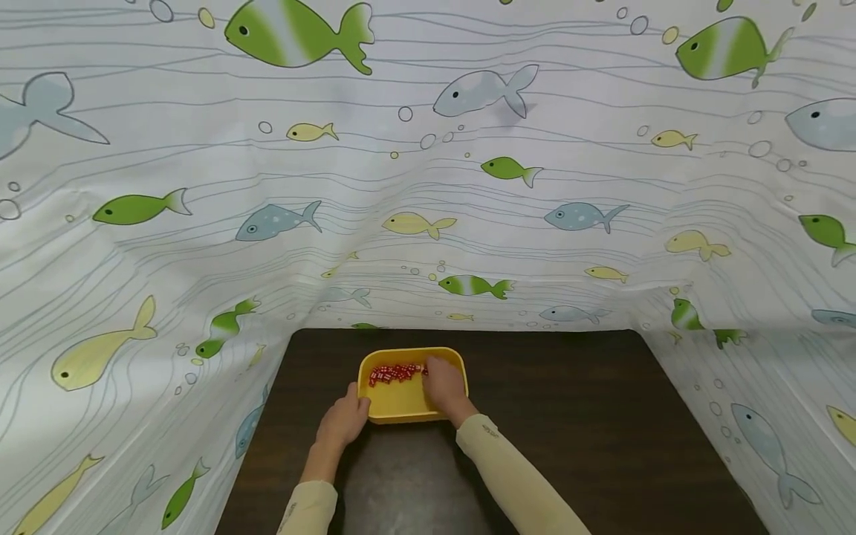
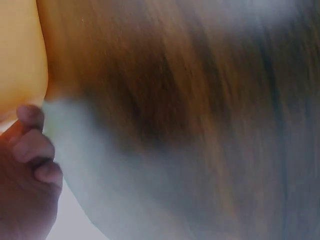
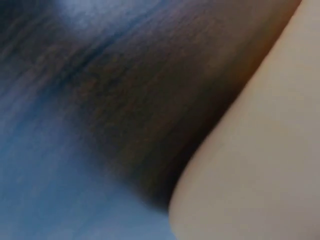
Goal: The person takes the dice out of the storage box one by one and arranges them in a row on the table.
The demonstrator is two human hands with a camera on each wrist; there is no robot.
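A yellow tray (image 1: 401, 416) stands on the dark table, with a band of small red dice (image 1: 394, 373) along its back half. My left hand (image 1: 344, 417) grips the tray's front left side. In the left wrist view, curled fingers (image 2: 35, 147) of that hand lie against the tray's yellow wall (image 2: 20, 55). My right hand (image 1: 444, 384) reaches into the tray's right part, fingertips at the right end of the dice. Its fingers are mostly hidden under the hand, so I cannot tell whether they pinch a die. The right wrist view shows a pale, smooth surface and the blurred tabletop.
The dark wood table (image 1: 568, 431) extends to both sides of the tray, with a greyish sheen (image 1: 408, 483) in front of it. A white fish-print curtain (image 1: 468, 245) hangs behind the table and along both sides.
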